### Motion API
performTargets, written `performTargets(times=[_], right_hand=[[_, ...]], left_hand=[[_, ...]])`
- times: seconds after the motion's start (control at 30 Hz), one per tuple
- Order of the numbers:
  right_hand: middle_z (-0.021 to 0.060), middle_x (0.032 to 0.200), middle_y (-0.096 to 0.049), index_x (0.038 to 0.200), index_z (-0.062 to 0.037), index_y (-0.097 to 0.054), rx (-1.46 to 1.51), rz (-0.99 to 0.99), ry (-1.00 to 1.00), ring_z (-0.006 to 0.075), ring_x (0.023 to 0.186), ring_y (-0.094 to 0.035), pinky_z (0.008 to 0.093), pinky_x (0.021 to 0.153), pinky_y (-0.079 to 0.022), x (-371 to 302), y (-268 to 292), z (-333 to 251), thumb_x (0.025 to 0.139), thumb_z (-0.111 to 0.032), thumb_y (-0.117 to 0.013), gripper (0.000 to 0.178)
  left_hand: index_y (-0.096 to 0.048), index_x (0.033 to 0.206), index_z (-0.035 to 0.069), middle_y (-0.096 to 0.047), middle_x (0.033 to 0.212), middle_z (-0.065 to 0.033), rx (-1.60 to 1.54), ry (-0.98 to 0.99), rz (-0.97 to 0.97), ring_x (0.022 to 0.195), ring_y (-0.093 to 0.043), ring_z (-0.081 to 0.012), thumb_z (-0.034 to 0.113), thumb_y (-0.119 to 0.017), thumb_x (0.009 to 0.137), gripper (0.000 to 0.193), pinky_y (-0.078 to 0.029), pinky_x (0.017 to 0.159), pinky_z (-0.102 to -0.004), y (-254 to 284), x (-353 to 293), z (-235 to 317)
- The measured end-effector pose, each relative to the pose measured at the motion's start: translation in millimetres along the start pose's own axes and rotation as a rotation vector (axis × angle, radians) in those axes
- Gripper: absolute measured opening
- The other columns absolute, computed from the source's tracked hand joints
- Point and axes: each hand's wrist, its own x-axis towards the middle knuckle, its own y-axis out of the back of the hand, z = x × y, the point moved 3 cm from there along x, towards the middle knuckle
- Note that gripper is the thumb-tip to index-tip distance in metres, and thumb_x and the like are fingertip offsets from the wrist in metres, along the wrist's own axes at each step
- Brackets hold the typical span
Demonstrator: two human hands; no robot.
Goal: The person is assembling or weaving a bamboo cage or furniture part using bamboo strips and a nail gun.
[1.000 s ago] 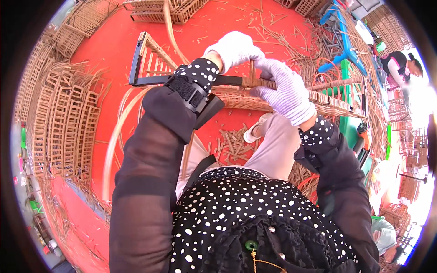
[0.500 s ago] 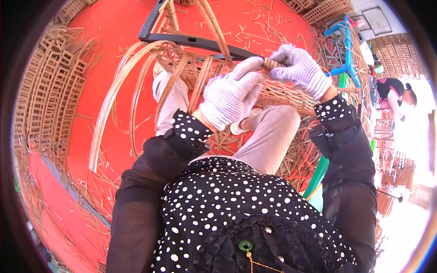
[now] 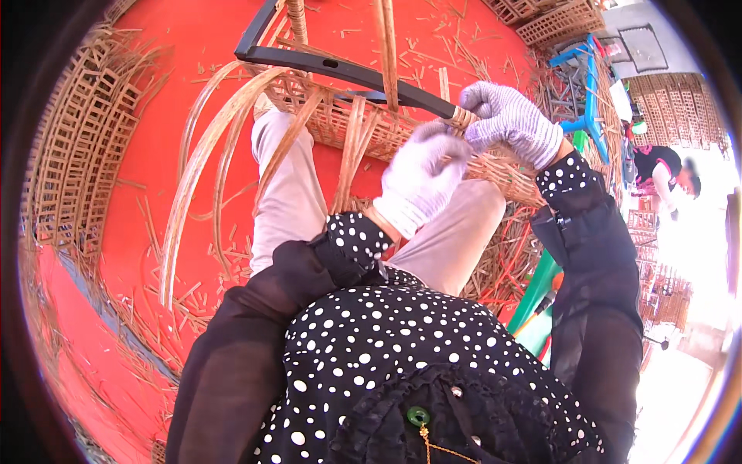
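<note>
A black metal frame bar (image 3: 348, 71) runs across in front of me, with a woven rattan panel (image 3: 325, 120) along it. Tan rattan is wound round the right end of the bar. My right hand (image 3: 516, 127), in a white-and-lilac striped knit glove, is closed on the rattan strip at that wrapped end. Just below and left of it is my left hand (image 3: 421, 182), gloved alike and blurred. Its fingers are curled in close to the bar; what they pinch is hidden. Long loose rattan strips (image 3: 205, 158) arch down from the panel at the left.
Stacked woven rattan panels (image 3: 81, 147) stand at the far left, others (image 3: 560, 23) at the top right. Cut rattan scraps lie over the red floor (image 3: 193, 39). A blue metal frame (image 3: 593, 93) stands at right, a green piece (image 3: 537, 290) below. Another person (image 3: 661, 170) bends at far right.
My left hand has moved right and slightly down, closer to my right hand, which shifted little. The upright rattan strip behind the bar now stands straighter, and the loose strips have swung.
</note>
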Motion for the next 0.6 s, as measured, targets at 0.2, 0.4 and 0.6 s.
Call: performTargets(times=[0.2,0.4,0.6], right_hand=[[0.0084,0.087,-0.06,0.108,0.0012,-0.05,-0.178,0.092,0.112,0.0134,0.074,-0.059,0.0258,0.059,-0.05,-2.1,-5.0,-1.6,0.071,-0.005,-0.069,0.042],[0.0085,0.088,-0.062,0.103,-0.0027,-0.053,-0.537,0.193,0.378,0.018,0.077,-0.061,0.0289,0.069,-0.05,-4.4,-7.0,10.5,0.072,-0.011,-0.069,0.036],[0.0117,0.087,-0.063,0.1,-0.0064,-0.053,-0.689,0.361,0.366,0.024,0.082,-0.062,0.0336,0.072,-0.049,-17.2,-15.0,4.0,0.068,-0.018,-0.074,0.039]], left_hand=[[-0.051,0.087,0.004,-0.049,0.066,0.0015,-0.697,0.507,0.003,0.054,-0.043,-0.0061,0.011,-0.06,0.081,0.013,-0.038,0.049,-0.0209,-9.2,4.4,8.8],[-0.049,0.085,0.007,-0.042,0.062,0.0046,-0.742,0.582,-0.083,0.045,-0.034,-0.0025,0.008,-0.05,0.082,0.004,-0.027,0.038,-0.0156,30.7,6.4,16.1],[-0.054,0.083,0.005,-0.048,0.063,0.0034,-0.101,0.346,-0.496,0.053,-0.042,-0.0032,0.013,-0.056,0.076,0.011,-0.034,0.045,-0.0195,44.9,68.9,73.2]])
